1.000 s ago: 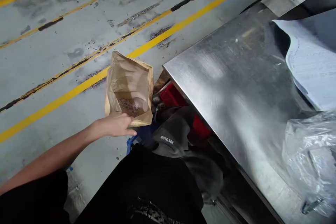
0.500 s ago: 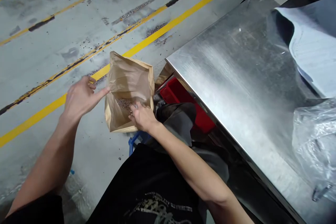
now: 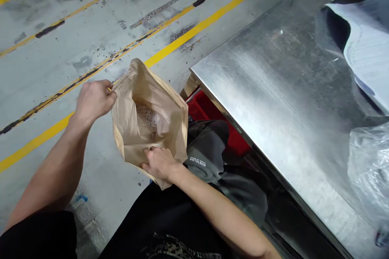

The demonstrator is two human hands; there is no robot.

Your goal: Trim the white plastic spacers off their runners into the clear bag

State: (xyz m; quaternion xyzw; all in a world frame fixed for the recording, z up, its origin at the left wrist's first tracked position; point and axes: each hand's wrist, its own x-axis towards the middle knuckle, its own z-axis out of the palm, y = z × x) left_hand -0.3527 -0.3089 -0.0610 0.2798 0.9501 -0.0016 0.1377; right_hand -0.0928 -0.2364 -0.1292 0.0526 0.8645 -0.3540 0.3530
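Observation:
A brown paper bag (image 3: 165,93) stands in front of me with its mouth spread wide. At its bottom lies a heap of small, thin metallic-looking pieces (image 3: 147,116), too fine to name. My left hand (image 3: 95,99) pinches the bag's left rim between thumb and fingers. My right hand (image 3: 159,163) is closed on the near rim, its fingers over the edge and its thumb on the outside. The bag's base and outer near side are out of sight.
To the right is a metal-topped table (image 3: 252,89) with a sharp corner. Papers (image 3: 367,44) and clear plastic wrap (image 3: 369,170) lie on it. A red bin (image 3: 202,107) sits beneath the table edge. Yellow lines (image 3: 212,20) cross the floor.
My left hand has closed on the bag's left rim. My right hand has come out of the bag onto the near rim. The mouth is now wider and pulled closer to me.

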